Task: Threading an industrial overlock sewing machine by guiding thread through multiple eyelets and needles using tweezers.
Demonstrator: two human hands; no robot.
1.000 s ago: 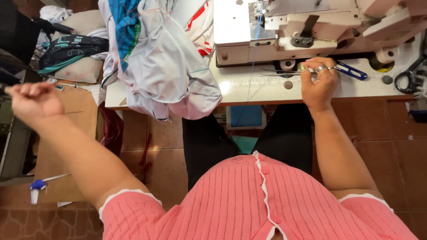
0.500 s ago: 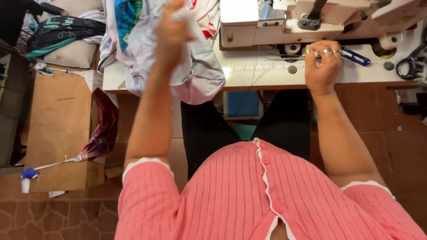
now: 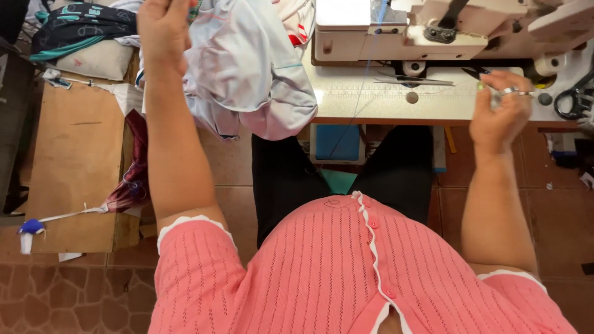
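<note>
The left hand (image 3: 162, 28) is closed in a fist at the top of the pile of pale fabric (image 3: 247, 68); its grip seems to pinch a fold of the cloth, though the fingertips are turned away and I cannot tell how much it holds. The fabric lies just right of that hand and below it, heaped on the left end of the bench (image 3: 371, 99) and drooping over the front edge — the left hand is plainly the nearer one. The right hand (image 3: 500, 111) rests half-curled at the bench's front edge below the sewing machine (image 3: 433, 31), holding nothing I can make out. Black scissors (image 3: 572, 99) lie just right of it.
</note>
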